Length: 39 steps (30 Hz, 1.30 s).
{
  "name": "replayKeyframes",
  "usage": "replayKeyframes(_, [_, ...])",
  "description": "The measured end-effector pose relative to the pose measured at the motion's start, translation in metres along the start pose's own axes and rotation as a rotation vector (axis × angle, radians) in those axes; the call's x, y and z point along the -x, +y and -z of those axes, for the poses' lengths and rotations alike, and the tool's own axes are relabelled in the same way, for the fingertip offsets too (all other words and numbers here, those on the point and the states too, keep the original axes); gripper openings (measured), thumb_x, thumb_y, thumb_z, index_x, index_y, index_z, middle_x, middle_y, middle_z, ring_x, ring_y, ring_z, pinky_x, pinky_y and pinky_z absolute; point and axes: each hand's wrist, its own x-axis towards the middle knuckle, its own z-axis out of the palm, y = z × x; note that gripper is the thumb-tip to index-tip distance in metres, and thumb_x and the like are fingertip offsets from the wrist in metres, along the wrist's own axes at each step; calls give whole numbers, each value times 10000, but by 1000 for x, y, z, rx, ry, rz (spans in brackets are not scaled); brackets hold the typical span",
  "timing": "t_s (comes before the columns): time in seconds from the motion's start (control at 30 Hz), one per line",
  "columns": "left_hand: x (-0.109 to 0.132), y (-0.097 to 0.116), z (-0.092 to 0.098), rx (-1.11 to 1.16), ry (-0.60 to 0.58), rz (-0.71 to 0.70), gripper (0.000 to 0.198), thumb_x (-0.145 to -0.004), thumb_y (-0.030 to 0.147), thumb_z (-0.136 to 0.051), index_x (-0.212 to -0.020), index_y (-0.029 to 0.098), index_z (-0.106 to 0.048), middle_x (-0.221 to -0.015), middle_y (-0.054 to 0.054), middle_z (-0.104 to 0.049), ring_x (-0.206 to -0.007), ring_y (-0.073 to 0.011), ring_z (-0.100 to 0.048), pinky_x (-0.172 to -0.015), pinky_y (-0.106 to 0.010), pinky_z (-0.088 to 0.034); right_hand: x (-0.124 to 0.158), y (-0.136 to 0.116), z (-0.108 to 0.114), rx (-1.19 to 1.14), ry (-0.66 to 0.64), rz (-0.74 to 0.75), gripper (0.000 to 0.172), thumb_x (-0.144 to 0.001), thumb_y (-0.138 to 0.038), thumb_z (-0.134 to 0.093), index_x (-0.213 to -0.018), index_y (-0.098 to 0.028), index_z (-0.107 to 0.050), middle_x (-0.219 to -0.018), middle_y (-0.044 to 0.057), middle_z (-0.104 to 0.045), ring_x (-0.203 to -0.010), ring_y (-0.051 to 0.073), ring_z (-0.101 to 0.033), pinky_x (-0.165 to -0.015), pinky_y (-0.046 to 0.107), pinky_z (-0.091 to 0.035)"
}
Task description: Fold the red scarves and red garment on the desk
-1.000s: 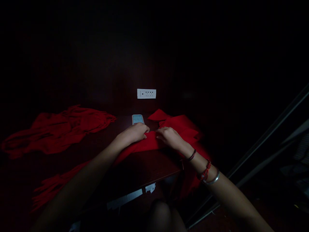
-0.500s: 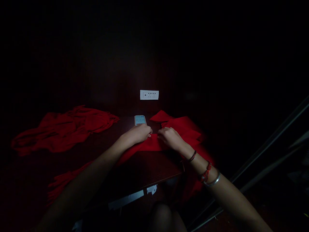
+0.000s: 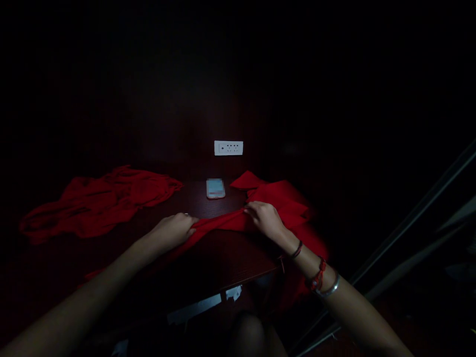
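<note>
A long piece of red cloth (image 3: 223, 221) stretches between my hands above the dark wooden table. My left hand (image 3: 175, 229) is closed around it at the left, bunching it into a narrow band. At the other end, my right hand (image 3: 265, 217) pinches the cloth's far edge. Right of that hand the cloth spreads into a loose, folded heap (image 3: 284, 198) and hangs down over the table's right side. Some of the cloth is hidden behind my left forearm.
A crumpled red cloth (image 3: 107, 201) lies on the left of the table (image 3: 230, 258). A phone (image 3: 215, 188) with a lit screen lies at the back, under a white wall socket (image 3: 228, 148). Pale paper (image 3: 233, 293) shows below the table edge. Surroundings are very dark.
My left hand has moved left and toward me, away from my right hand, drawing the cloth into a bunched strip. The phone is fully uncovered. My right hand has barely moved.
</note>
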Motion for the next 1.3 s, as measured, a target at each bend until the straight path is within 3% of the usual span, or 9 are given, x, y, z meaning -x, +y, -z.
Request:
replayKeyframes(0.13, [25, -20, -8, 47, 41, -2, 262, -752, 245, -391, -965, 202, -537, -948, -67, -564, -854, -188, -527, -727, -286, -399, -3, 3, -2, -8, 18, 10, 209, -831, -246, -363, -885, -159, -545, -859, 73, -594, -806, 139, -536, -683, 208, -360])
replayKeyframes(0.27, [34, -17, 4, 209, 188, -100, 198, -788, 276, -379, -865, 183, -535, -886, -36, -569, -836, -149, -518, -752, -234, -373, -3, 9, -1, 40, -70, -18, 187, -819, -230, -376, -835, -158, -548, -810, 69, -599, -740, 145, -543, -611, 211, -356])
replayKeyframes(0.37, [34, -16, 12, 279, 247, -97, 176, -787, 294, -396, -840, 181, -521, -836, -18, -577, -783, -139, -526, -705, -215, -375, -3, 9, 0, 49, -109, 6, 185, -811, -225, -391, -894, -156, -541, -845, 77, -590, -771, 155, -534, -640, 228, -362])
replayKeyframes(0.57, [25, -16, 5, 322, 238, -108, 149, -775, 297, -422, -843, 188, -499, -806, -10, -572, -729, -135, -524, -649, -212, -371, -12, -26, -10, -3, -42, 286, 452, -732, -323, -525, -1138, -157, -412, -1048, 105, -500, -982, 198, -419, -796, 319, -324])
replayKeyframes(0.67, [16, -15, 0, 332, 227, -113, 139, -771, 288, -432, -837, 189, -504, -795, -6, -572, -726, -133, -523, -653, -217, -371, -25, -47, -21, -34, -61, 343, 357, -739, -297, -520, -1065, -159, -469, -991, 92, -528, -939, 184, -444, -779, 309, -322])
replayKeyframes(0.8, [3, -21, -8, 360, 233, -103, 151, -774, 274, -429, -856, 181, -517, -809, -9, -578, -730, -127, -524, -661, -215, -376, -44, -57, -37, -75, -130, 292, 135, -744, -173, -492, -861, -161, -558, -847, 59, -584, -799, 146, -515, -693, 240, -337])
replayKeyframes(1.03, [-3, -32, -28, 385, 265, -98, 184, -801, 289, -396, -892, 183, -515, -889, -22, -574, -792, -130, -521, -716, -224, -377, -54, -50, -60, -87, -183, 182, 184, -776, -136, -394, -815, -145, -574, -809, 85, -613, -776, 139, -546, -657, 201, -335])
replayKeyframes(1.17, [1, -31, -27, 387, 241, -98, 244, -720, 327, -526, -911, 178, -504, -893, -22, -556, -819, -138, -512, -724, -223, -381, -52, -44, -65, -90, -129, 159, 186, -782, -132, -373, -808, -155, -556, -810, 76, -610, -762, 143, -546, -644, 208, -339])
replayKeyframes(1.3, [4, -32, -24, 423, 181, -34, 211, -743, 313, -499, -909, 186, -527, -853, -7, -581, -771, -129, -531, -690, -211, -389, -49, -42, -67, -171, -119, 165, 186, -816, -177, -357, -828, -150, -541, -815, 68, -590, -773, 128, -527, -680, 209, -349])
